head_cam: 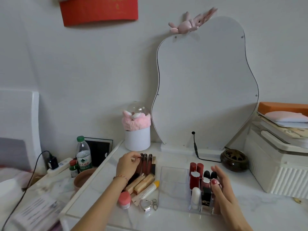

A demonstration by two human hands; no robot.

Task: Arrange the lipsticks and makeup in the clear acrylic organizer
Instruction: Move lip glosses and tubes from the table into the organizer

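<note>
White marble-look vanity top (175, 219) against a pale wall, with a wavy-edged mirror (205, 84) standing at the back and a pink plush bunny (191, 22) perched on its upper rim. Clear acrylic organizer (173, 187) near the front edge, right of centre: left compartments bare, right slots filled with upright red lipsticks (195, 174), two black-capped lipsticks (210, 175), a white tube (195, 196) and a black lipstick with gold lettering (206, 198). Right hand (225, 192) against the organizer's right side, fingers extended and loosely spread, thumb with red nail laid on top of a pinkish lipstick (205, 185) slot; whether anything is gripped, impossible to tell. Left hand (127, 165) left of the organizer, fingers curled and pinching the cap of the leftmost of three dark lip glosses (146, 164) lying side by side. Closer to the front, gold tubes (143, 182), a white tube with yellow cap (150, 189), a pink-lidded jar (124, 200) and an eyelash curler (150, 205), all loose on the top. Behind, a white cylinder with pink fluffy headband (137, 129); off to the right, a dark brass incense burner (234, 160); to the left, a green-capped water bottle (83, 154).
</note>
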